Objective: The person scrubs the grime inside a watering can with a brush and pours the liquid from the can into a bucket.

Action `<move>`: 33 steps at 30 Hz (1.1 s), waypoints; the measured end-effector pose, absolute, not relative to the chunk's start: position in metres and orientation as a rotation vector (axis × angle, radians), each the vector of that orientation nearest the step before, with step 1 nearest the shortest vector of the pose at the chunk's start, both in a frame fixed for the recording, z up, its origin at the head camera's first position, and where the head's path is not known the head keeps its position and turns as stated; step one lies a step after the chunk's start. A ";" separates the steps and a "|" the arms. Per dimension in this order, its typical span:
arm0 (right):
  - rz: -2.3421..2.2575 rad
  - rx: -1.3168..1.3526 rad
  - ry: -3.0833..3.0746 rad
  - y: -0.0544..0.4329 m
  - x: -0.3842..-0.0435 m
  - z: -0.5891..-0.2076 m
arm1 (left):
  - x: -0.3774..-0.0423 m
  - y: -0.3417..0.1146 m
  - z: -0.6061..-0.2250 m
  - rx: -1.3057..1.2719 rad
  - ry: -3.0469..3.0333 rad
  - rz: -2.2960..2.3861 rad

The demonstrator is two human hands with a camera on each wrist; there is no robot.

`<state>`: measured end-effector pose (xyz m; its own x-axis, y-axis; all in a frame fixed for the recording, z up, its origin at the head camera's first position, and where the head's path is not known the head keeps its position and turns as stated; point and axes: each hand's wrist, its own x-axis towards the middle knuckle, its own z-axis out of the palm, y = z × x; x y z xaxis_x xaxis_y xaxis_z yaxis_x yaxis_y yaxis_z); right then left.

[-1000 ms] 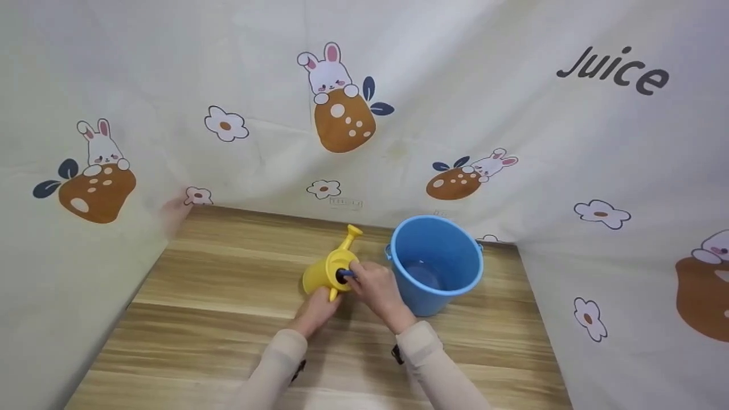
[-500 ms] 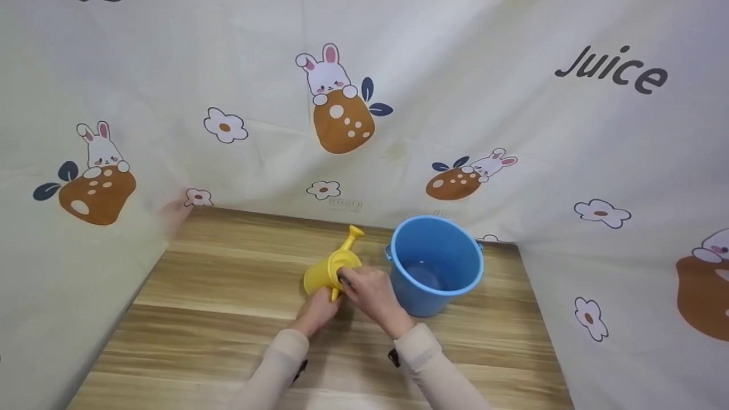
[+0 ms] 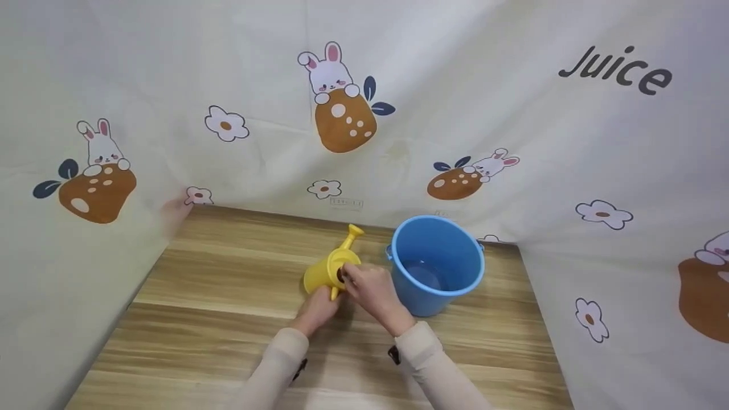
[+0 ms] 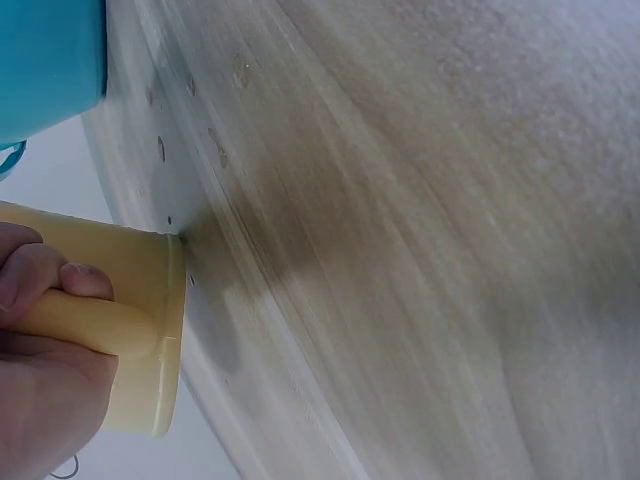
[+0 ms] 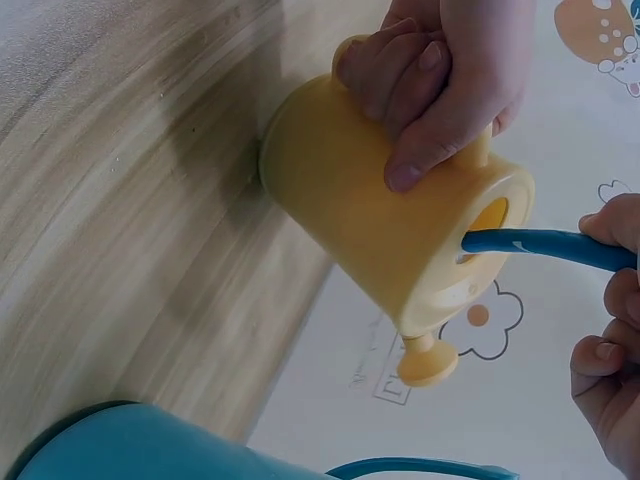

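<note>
A wood-grain worktop (image 3: 216,353) is lying beneath two sleeved forearms (image 3: 273,364), both angling inward. The left hand (image 3: 319,310) is gripping the yellow watering can (image 3: 319,277) by its handle, fingers curled round it. The right hand (image 3: 376,290), bent over the tilted can's top, is pinching a blue rod (image 5: 550,243). The work seems to be midway: the rod is already entering the opening; its end is hidden, so what remains is unclear. A blue bucket (image 3: 424,303) is standing beside the right hand; beyond, a printed sheet (image 3: 444,114) is hanging.

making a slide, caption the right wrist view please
Left hand grips yellow watering can; right hand holds blue stick in its opening.
</note>
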<state>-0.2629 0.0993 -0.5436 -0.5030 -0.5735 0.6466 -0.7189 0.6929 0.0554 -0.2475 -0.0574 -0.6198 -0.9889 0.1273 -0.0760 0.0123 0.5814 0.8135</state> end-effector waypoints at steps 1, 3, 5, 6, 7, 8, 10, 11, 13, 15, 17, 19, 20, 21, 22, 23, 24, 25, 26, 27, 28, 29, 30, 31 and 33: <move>0.297 0.979 -2.254 0.100 -0.264 -0.544 | -0.247 -0.057 -0.619 0.116 2.681 1.376; 0.305 0.962 -2.258 0.100 -0.265 -0.546 | -0.247 -0.056 -0.619 0.104 2.678 1.372; 0.314 0.941 -2.266 0.101 -0.267 -0.549 | -0.247 -0.055 -0.619 0.104 2.681 1.358; 0.319 0.929 -2.271 0.101 -0.268 -0.551 | -0.247 -0.055 -0.619 0.108 2.688 1.348; 0.325 0.918 -2.278 0.101 -0.269 -0.553 | -0.247 -0.054 -0.619 0.111 2.694 1.340; 0.326 0.907 -2.287 0.102 -0.269 -0.555 | -0.247 -0.054 -0.619 0.112 2.696 1.336; 0.324 0.886 -2.303 0.102 -0.270 -0.559 | -0.247 -0.053 -0.619 0.111 2.699 1.332; 0.320 0.876 -2.313 0.102 -0.270 -0.561 | -0.247 -0.053 -0.618 0.114 2.698 1.335; 0.310 0.858 -2.337 0.102 -0.269 -0.563 | -0.247 -0.053 -0.618 0.112 2.694 1.341; 0.297 0.835 -2.369 0.102 -0.267 -0.561 | -0.246 -0.053 -0.617 0.112 2.689 1.342; 0.293 0.820 -2.407 0.102 -0.266 -0.558 | -0.246 -0.053 -0.617 0.128 2.696 1.336; 0.301 0.824 -2.450 0.103 -0.264 -0.553 | -0.245 -0.054 -0.617 0.140 2.710 1.320; 0.309 0.835 -2.472 0.103 -0.263 -0.552 | -0.245 -0.054 -0.617 0.141 2.717 1.313; 0.318 0.857 -2.494 0.103 -0.263 -0.550 | -0.245 -0.054 -0.617 0.145 2.722 1.310; 0.329 0.886 -2.517 0.104 -0.262 -0.548 | -0.245 -0.054 -0.617 0.150 2.732 1.306; 0.347 0.918 -2.541 0.104 -0.261 -0.547 | -0.245 -0.054 -0.617 0.147 2.739 1.300; 0.384 0.948 -2.573 0.105 -0.261 -0.546 | -0.245 -0.054 -0.618 0.152 2.746 1.302; 0.426 0.978 -2.605 0.105 -0.261 -0.545 | -0.245 -0.054 -0.618 0.148 2.749 1.304; 0.466 1.000 -2.635 0.105 -0.261 -0.544 | -0.245 -0.054 -0.618 0.147 2.754 1.301; 0.514 1.012 -2.666 0.106 -0.261 -0.544 | -0.245 -0.054 -0.618 0.148 2.758 1.297; 0.552 1.013 -2.693 0.106 -0.262 -0.544 | -0.245 -0.054 -0.618 0.151 2.762 1.292; 0.583 1.005 -2.717 0.106 -0.262 -0.545 | -0.245 -0.053 -0.618 0.156 2.767 1.286; 0.599 0.987 -2.740 0.107 -0.263 -0.545 | -0.245 -0.053 -0.618 0.158 2.768 1.278; 0.593 0.972 -2.753 0.107 -0.264 -0.546 | -0.245 -0.053 -0.618 0.149 2.764 1.270; 0.557 0.925 -2.769 0.107 -0.266 -0.548 | -0.245 -0.052 -0.618 0.154 2.764 1.260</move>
<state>-0.2656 0.1072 -0.5483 -0.7934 -0.5443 0.2725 -0.6073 0.7380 -0.2941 -0.2447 -0.0516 -0.6183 -0.9899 0.1332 -0.0489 0.0505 0.6525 0.7561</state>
